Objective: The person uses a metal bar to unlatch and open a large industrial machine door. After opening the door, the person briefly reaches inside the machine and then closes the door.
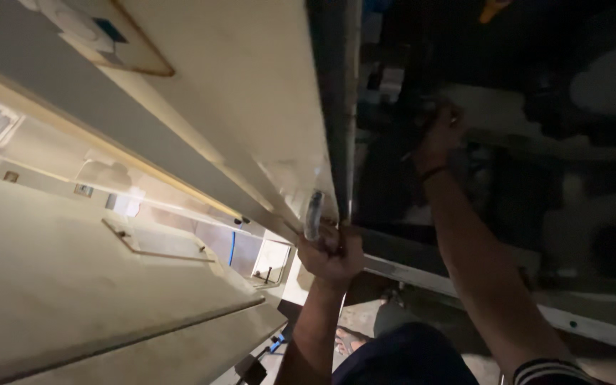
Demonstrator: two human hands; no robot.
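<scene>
Two hands: left hand point(331, 255) on one clear tool point(314, 212), right hand point(438, 140) in dark

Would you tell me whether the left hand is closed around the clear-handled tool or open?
Closed: the left hand wraps its fingers around the clear handle of the tool, which points up at the panel edge.

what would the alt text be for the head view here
Seen from above, a person's left hand grips a small clear cylinder-shaped thing against the edge of a pale panel, while the right hand reaches into a dark, cluttered recess. A sandalled foot shows on the floor below.
</scene>
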